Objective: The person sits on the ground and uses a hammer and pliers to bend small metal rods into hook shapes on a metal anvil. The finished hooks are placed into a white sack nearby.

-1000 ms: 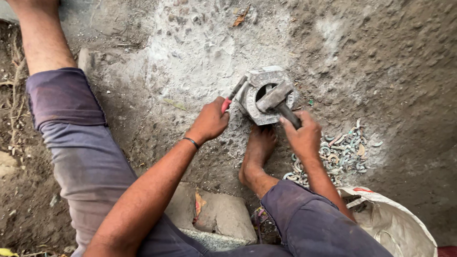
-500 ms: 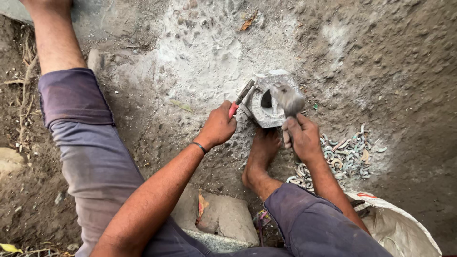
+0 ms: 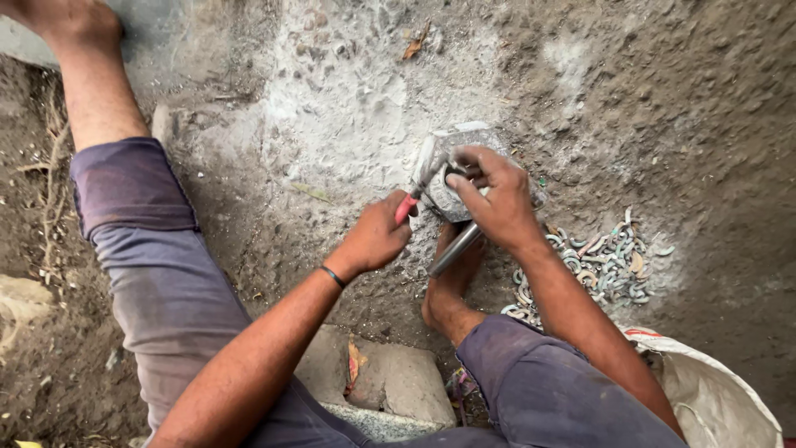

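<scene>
Dirt ground (image 3: 663, 99), pale with ash-grey dust in the middle, lies under a person who sits low with legs spread in purple-grey trousers. The left hand (image 3: 375, 236) is closed around the red handle of a thin tool (image 3: 412, 199), whose metal end points up against a grey metal casting (image 3: 452, 170) resting on the ground just past the bare right foot (image 3: 452, 278). The right hand (image 3: 493, 199) lies over the top of the casting, fingers curled and gripping it together with a hammer (image 3: 456, 247), whose dark handle slants down toward the foot; the hammer's head is hidden under the hand. Just right of the foot and forearm lies a heap of small curved metal scraps (image 3: 605, 261), greenish and pale. A white sack (image 3: 721, 398) stands open at the lower right corner, near the right knee. A flat stone (image 3: 398, 377) sits between the thighs.
</scene>
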